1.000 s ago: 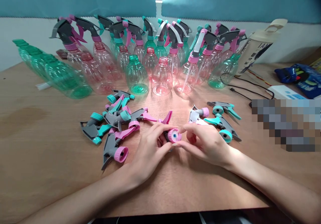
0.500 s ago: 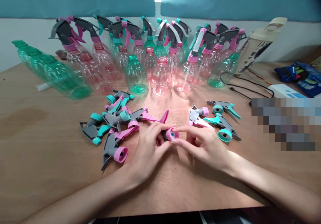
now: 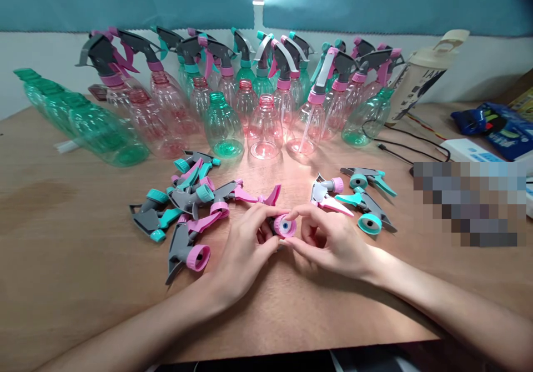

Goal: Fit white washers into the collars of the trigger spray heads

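Observation:
Near the front of the table, a trigger spray head (image 3: 285,226) with a pink collar lies between my two hands. Its collar opening faces me and shows a white disc with a dark centre. My left hand (image 3: 245,241) is closed around its body, which is mostly hidden; a pink trigger sticks up behind the fingers. My right hand (image 3: 333,241) pinches the collar rim, index finger above and thumb below, with the other fingers curled. Left of my hands is a pile of loose grey spray heads (image 3: 189,197) with pink or teal parts. Several more spray heads (image 3: 364,200) lie to the right.
Behind stand rows of clear pink and green bottles (image 3: 266,133), many topped with spray heads. Green bottles (image 3: 100,130) lean at the left. A cream drink bottle (image 3: 420,83), black cable (image 3: 400,149), white box (image 3: 470,151) and blue packet (image 3: 499,130) occupy the right.
My right index finger has bent and drawn back to the collar's rim, and the thumb has slid lower. The collar's inside is now uncovered. My left hand keeps its hold.

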A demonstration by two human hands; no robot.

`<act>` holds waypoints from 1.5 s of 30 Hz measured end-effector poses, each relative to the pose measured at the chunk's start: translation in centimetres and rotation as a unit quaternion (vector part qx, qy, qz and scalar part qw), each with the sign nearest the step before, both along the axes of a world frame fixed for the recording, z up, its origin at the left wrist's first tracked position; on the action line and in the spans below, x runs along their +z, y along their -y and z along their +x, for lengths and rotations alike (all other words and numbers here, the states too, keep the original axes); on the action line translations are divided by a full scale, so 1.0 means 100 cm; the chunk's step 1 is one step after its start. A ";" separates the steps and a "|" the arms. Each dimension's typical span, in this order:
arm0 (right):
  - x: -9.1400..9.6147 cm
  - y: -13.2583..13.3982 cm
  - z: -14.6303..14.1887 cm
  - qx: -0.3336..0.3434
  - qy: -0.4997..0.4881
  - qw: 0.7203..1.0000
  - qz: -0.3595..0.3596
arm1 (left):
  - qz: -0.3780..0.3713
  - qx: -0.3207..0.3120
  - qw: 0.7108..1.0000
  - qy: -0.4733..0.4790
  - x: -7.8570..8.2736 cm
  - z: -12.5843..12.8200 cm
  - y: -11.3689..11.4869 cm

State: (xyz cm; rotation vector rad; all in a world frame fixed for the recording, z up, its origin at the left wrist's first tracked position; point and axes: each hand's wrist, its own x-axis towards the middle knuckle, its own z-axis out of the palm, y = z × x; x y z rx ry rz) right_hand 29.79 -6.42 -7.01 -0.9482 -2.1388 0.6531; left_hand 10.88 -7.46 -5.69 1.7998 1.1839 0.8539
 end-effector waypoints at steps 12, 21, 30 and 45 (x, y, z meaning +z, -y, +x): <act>0.006 -0.011 0.005 0.051 0.054 0.991 0.107 | 0.004 -0.024 1.000 -0.014 -0.004 0.000 0.001; 0.022 -0.008 0.008 0.050 0.002 0.992 0.119 | -0.056 0.006 0.998 0.026 0.002 0.003 0.002; 0.022 -0.015 0.014 -0.028 -0.036 0.998 0.038 | -0.060 0.041 0.996 0.046 0.001 0.002 -0.001; 0.030 -0.021 0.025 0.004 0.161 0.987 -0.008 | 0.011 0.108 0.989 0.104 -0.002 -0.001 -0.002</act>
